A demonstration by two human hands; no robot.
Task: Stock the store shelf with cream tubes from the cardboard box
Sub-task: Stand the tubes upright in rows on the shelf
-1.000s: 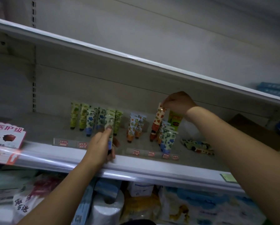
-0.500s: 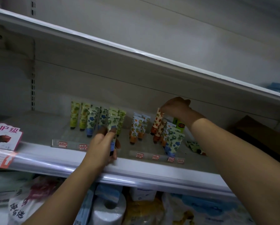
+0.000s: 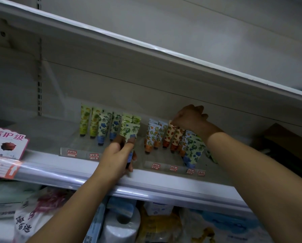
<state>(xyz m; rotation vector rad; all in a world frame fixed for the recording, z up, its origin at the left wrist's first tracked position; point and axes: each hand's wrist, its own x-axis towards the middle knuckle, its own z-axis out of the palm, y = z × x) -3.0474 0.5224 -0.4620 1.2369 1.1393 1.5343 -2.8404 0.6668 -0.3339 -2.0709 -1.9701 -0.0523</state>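
A long white shelf is running across the middle of the frame, with an upper shelf slanting overhead and packaged goods crowding the lower edge. A brown cardboard box is sitting at the far right. A pink sign is hanging at the left edge. Cream tubes are standing cap-down in rows at centre, printed with green, blue and orange fruit. The left hand is gripping a blue-and-green tube near the shelf's front. The right hand is pinching the top of an orange-spotted tube, its forearm blocking tubes behind.
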